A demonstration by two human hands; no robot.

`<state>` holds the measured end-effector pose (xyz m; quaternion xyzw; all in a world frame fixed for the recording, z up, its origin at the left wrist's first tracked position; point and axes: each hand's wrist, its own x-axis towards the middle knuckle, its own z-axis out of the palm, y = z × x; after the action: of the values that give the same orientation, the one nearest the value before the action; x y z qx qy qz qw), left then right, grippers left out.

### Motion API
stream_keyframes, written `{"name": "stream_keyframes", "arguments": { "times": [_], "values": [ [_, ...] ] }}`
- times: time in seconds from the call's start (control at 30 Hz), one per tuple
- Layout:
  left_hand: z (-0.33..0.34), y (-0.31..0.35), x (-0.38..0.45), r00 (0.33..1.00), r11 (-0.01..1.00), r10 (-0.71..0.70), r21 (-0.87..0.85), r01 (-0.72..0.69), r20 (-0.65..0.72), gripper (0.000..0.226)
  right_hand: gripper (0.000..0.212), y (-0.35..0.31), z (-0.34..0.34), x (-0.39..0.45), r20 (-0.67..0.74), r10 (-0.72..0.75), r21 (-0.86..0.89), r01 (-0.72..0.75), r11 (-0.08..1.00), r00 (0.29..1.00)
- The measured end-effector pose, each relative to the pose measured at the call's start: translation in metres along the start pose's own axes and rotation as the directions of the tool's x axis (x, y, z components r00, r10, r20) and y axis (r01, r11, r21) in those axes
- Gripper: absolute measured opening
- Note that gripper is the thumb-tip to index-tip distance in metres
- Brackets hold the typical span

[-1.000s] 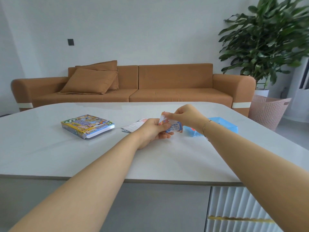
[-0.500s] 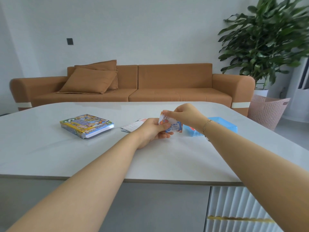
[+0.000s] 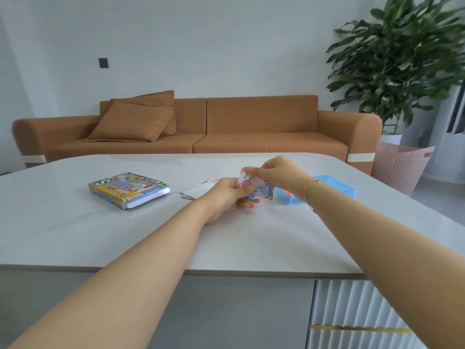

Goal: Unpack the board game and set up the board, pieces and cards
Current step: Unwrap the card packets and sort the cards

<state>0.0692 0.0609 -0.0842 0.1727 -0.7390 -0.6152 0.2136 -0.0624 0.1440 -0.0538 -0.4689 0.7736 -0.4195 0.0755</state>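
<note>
I held a small pack of cards [image 3: 259,190], white with blue and orange print, upright above the table. The colourful game box [image 3: 128,189] lay flat to my left. Printed paper sheets [image 3: 198,190] lay between them, and a blue tray [image 3: 337,188] sat right.

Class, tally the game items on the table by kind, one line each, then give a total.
Game box: 1
Blue tray: 1
Printed sheets, number unclear: 1 pile
Card pack, held by left hand and right hand: 1
Total: 4
</note>
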Motion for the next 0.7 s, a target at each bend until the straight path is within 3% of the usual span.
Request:
{"name": "stream_keyframes", "arguments": {
  "times": [0.23, 0.37, 0.53, 0.7],
  "values": [
    [0.0001, -0.0009, 0.0021, 1.000, 1.000, -0.013, -0.024, 0.013, -0.012, 0.018, 0.019, 0.0018, 0.0034, 0.0049, -0.036, -0.082, 0.009, 0.082, 0.997, 0.996],
    [0.0000, -0.0001, 0.0014, 1.000, 1.000, -0.023, -0.020, 0.022, -0.019, 0.022, 0.024, 0.0041, 0.0020, 0.0029, -0.001, -0.091, -0.003, 0.091, 0.996, 0.996],
    [0.0017, -0.0003, 0.0002, 1.000, 1.000, -0.008, 0.002, 0.008, -0.012, 0.015, 0.046, 0.0031, 0.0018, -0.0008, -0.014, -0.088, -0.009, 0.087, 0.996, 0.996],
    [0.0011, -0.0010, 0.0010, 1.000, 1.000, -0.004, -0.004, 0.004, -0.017, 0.006, 0.019, 0.0053, -0.0001, 0.0016, 0.008, -0.096, -0.015, 0.096, 0.995, 0.995]
  ]
}}
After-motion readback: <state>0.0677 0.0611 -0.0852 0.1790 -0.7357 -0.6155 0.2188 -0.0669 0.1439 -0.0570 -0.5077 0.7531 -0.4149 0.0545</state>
